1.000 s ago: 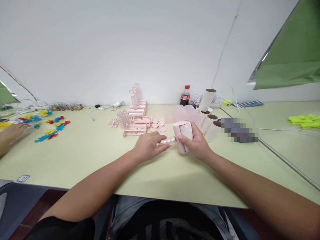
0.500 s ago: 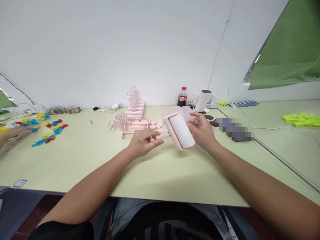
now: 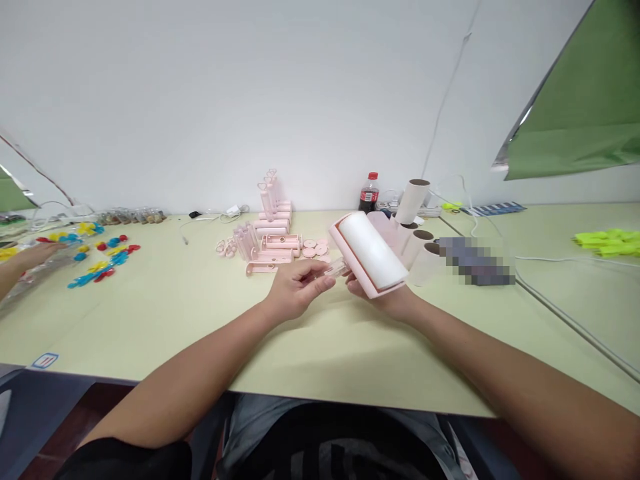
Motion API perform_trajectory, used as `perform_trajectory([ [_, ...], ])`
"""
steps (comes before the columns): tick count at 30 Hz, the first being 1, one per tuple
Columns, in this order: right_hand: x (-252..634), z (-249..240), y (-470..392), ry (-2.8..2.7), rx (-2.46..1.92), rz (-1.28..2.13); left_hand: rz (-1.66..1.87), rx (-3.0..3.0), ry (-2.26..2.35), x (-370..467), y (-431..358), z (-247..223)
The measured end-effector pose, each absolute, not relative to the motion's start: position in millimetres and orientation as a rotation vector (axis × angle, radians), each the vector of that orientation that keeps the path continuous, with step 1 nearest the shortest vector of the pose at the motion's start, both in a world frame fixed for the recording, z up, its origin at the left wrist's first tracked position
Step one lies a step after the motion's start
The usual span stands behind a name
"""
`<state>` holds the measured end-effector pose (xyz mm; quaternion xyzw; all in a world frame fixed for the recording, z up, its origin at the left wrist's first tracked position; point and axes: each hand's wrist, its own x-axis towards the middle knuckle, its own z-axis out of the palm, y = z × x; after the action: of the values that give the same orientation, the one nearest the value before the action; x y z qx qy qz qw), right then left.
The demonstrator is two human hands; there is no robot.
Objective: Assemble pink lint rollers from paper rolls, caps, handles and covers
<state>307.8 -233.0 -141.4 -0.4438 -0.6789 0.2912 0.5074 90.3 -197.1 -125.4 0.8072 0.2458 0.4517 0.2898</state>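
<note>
A pink lint roller [image 3: 374, 252] with a white paper roll is held tilted above the table. My left hand [image 3: 296, 288] pinches its pale, see-through handle between thumb and fingers. Beneath the roller, my right hand [image 3: 393, 303] reaches in with its fingers curled near the neck where handle and head meet; the roller hides much of this hand. To the left lie pink roller frames [image 3: 277, 256], upright pink handles [image 3: 244, 241] and round pink caps [image 3: 315, 248]. White paper rolls [image 3: 423, 263] stand to the right of the roller.
A cola bottle [image 3: 369, 193] stands by the wall. At the right are a blurred dark object [image 3: 475, 261], white cables [image 3: 550, 259] and neon-yellow pieces [image 3: 607, 242]. Another person's hand [image 3: 43, 255] is among colourful plastic pieces [image 3: 103, 268] at far left.
My right hand has moved from the roll's right side to underneath the lint roller. The roller has tipped further over to the right, while my left hand keeps hold of the handle.
</note>
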Motion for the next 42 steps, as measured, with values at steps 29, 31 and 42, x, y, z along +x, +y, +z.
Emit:
perform_trajectory([
  [29,294.6,-135.8,-241.8,-1.284,-1.066,0.843,0.557,2.256,0.836,91.5,-191.1,-135.1],
  [31,294.7,-138.6,-241.1,-1.293,-1.053,0.859,0.55,2.256,0.826,91.5,-191.2,-135.6],
  [42,294.9,-140.9,-237.0,-1.281,-1.112,0.865,0.494,2.255,0.915,92.7,-191.7,-132.7],
])
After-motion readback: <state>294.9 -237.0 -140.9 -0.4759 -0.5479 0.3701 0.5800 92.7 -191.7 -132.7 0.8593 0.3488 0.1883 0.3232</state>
